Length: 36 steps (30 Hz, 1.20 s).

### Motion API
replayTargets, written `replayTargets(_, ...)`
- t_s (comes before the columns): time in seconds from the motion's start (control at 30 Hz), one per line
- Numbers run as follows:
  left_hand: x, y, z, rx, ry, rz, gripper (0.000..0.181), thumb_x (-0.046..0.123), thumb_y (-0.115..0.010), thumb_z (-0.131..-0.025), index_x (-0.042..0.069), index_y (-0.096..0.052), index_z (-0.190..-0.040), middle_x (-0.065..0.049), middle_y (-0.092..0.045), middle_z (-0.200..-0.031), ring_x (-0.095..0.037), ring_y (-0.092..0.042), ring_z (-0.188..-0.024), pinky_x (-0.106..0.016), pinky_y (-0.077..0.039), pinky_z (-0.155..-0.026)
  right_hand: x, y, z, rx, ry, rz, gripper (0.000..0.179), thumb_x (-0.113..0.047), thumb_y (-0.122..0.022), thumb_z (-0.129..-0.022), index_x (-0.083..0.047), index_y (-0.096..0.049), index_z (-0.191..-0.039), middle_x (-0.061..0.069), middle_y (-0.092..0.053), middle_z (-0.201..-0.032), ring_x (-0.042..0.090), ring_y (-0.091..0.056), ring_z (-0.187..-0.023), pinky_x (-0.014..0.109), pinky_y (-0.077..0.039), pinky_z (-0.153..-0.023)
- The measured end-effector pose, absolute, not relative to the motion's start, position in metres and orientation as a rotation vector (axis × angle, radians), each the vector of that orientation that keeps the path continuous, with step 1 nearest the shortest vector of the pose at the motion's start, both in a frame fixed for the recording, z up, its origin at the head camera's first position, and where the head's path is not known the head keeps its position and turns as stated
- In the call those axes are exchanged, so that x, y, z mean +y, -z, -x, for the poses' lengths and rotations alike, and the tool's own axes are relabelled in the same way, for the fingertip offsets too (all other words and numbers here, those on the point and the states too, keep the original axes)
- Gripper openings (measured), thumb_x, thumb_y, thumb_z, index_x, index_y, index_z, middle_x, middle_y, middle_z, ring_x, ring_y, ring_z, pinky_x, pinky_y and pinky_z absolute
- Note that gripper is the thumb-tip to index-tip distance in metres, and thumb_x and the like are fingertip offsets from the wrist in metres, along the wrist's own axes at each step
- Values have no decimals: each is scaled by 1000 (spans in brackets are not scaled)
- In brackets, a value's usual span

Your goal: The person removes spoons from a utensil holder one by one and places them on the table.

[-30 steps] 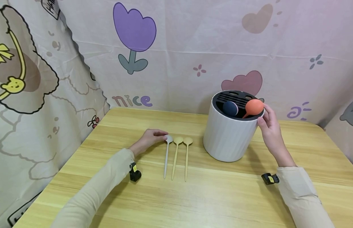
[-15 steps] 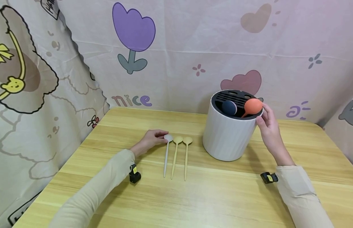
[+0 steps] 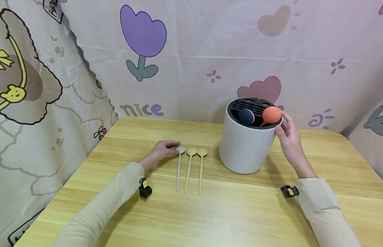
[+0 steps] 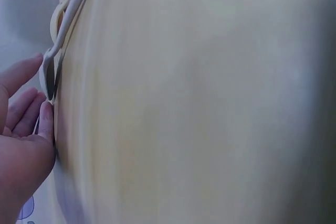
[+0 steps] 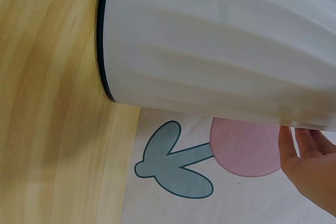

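My left hand (image 3: 162, 150) pinches the bowl end of a light grey spoon (image 3: 178, 171), the leftmost of three long-handled spoons on the table; in the left wrist view the spoon bowl (image 4: 48, 74) lies between index finger and thumb. Two pale yellow spoons (image 3: 188, 173) lie beside it, bowls toward the back. My right hand (image 3: 291, 141) touches the upper right side of a white ribbed utensil holder (image 3: 245, 147); in the right wrist view its fingers extend straight to the wall. An orange rounded utensil head (image 3: 271, 114) and a dark blue one (image 3: 246, 116) show at the holder's top.
The holder's black top (image 3: 241, 103) has slots and round holes. A wooden table (image 3: 228, 212) carries everything. Behind it and along the left hangs a printed cloth (image 3: 191, 34). Each wrist wears a small black camera, such as the left camera (image 3: 145, 188).
Both hands stay at the same places, left at the grey spoon, right at the holder. The whole head view shifts slightly left.
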<state>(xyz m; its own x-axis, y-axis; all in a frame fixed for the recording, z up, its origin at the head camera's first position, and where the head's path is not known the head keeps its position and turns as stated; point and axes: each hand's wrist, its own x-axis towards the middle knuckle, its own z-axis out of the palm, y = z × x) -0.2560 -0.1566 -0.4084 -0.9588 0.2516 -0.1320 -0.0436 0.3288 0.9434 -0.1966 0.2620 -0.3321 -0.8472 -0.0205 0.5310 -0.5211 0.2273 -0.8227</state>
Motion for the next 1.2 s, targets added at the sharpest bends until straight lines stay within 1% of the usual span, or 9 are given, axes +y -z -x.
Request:
replayTargets(0.13, -159, 409, 258, 2320, -1696, -189, 49, 4, -69, -89, -4, -52, -134, -19, -52, -136, -32, -49, -125, -36, -41, -104, 261, 331, 198, -2107, -1635, -494, 52, -22, -44, -104, -10, -27, -151, 28, -28, -150, 13, -38, -131, 15, -35, -99)
replayTargets(0.27, -160, 408, 260, 2296, -1716, -172, 45, 10, -66, -92, -2, -52, -134, -18, -53, -135, -32, -49, -124, -40, -37, -107, 261, 331, 200, -2145, -1585, -480, 51, -22, -42, -104, -10, -26, -151, 26, -29, -151, 13, -37, -133, 18, -34, -102)
replayTargets(0.37, -161, 409, 262, 2232, -1762, -159, 45, 13, -63, -95, -3, -50, -135, -19, -51, -137, -32, -46, -127, -41, -34, -109, 261, 331, 200, -2152, -1581, -475, 51, -22, -42, -104, -10, -26, -151, 26, -29, -151, 14, -37, -133, 20, -34, -103)
replayTargets(0.6, -170, 413, 265, 2000, -1972, -173, 44, 2, -46, -102, -14, -33, -141, -27, -37, -145, -34, -35, -136, -34, -35, -109, 256, 332, 200, -2155, -1575, -497, 51, -20, -43, -104, -8, -26, -151, 29, -32, -148, 10, -40, -129, 16, -35, -99)
replayTargets(0.67, -173, 415, 264, 1972, -2004, -179, 44, 3, -44, -102, -14, -32, -141, -27, -36, -146, -33, -35, -136, -33, -35, -109, 255, 332, 200, -2144, -1579, -513, 51, -19, -43, -104, -7, -26, -151, 30, -32, -148, 9, -40, -128, 14, -36, -97)
replayTargets(0.77, -175, 416, 263, 1948, -2033, -197, 44, 5, -43, -103, -15, -31, -141, -28, -35, -146, -34, -35, -136, -34, -33, -110, 255, 333, 199, -2124, -1596, -518, 50, -20, -44, -104, -7, -28, -150, 31, -31, -147, 7, -41, -126, 13, -36, -96)
replayTargets(0.97, -172, 405, 261, 1952, -2028, -175, 47, 11, -45, -103, -14, -32, -141, -27, -37, -145, -36, -36, -135, -37, -32, -111, 257, 334, 196, -2118, -1622, -502, 49, -20, -44, -104, -10, -29, -150, 31, -31, -148, 9, -41, -127, 13, -36, -96)
replayTargets(1.07, -166, 392, 257, 1942, -2049, -173, 46, 11, -47, -102, -12, -35, -141, -26, -38, -145, -36, -35, -135, -39, -32, -111, 259, 335, 195, -2135, -1605, -493, 49, -20, -43, -104, -11, -28, -151, 30, -30, -149, 9, -40, -128, 13, -36, -96)
replayTargets(1.2, -156, 364, 247, 1963, -2069, -289, 43, 8, -48, -101, -10, -39, -139, -25, -40, -144, -37, -33, -136, -39, -32, -111, 262, 334, 195, -2156, -1577, -482, 49, -19, -41, -105, -12, -27, -151, 29, -30, -149, 11, -39, -130, 14, -35, -98)
